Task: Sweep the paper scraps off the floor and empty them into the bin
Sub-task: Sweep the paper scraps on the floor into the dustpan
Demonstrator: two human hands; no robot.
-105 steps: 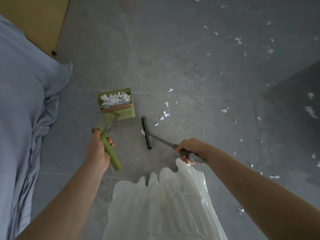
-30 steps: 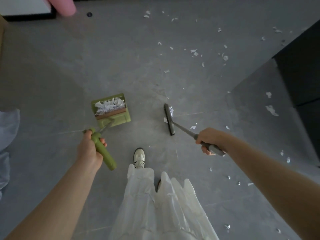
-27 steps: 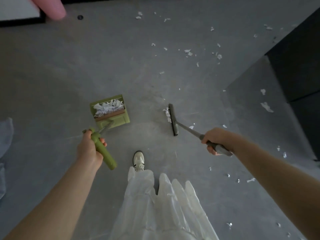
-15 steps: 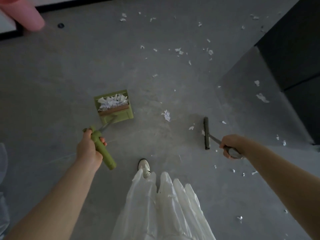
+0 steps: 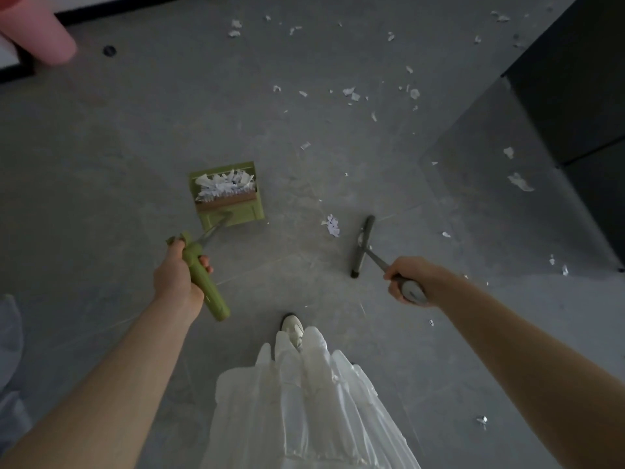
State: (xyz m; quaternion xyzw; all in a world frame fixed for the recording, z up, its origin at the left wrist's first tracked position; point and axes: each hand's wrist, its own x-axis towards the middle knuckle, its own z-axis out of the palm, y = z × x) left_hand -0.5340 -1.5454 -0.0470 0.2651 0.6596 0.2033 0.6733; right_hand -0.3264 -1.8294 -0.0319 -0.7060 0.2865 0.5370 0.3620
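Indoor room, likely a home, though the exact room can't be told. Grey tiled floor (image 5: 338,333) with faint grout lines, littered with white paper scraps (image 5: 350,93), mostly far right. Dark cabinet-like unit (image 5: 575,96) on the right. White wall with black skirting (image 5: 20,67) at far left. Pale blue fabric (image 5: 10,350), possibly bedding, at near left edge. Blurred pink object (image 5: 40,32) in the far left corner.
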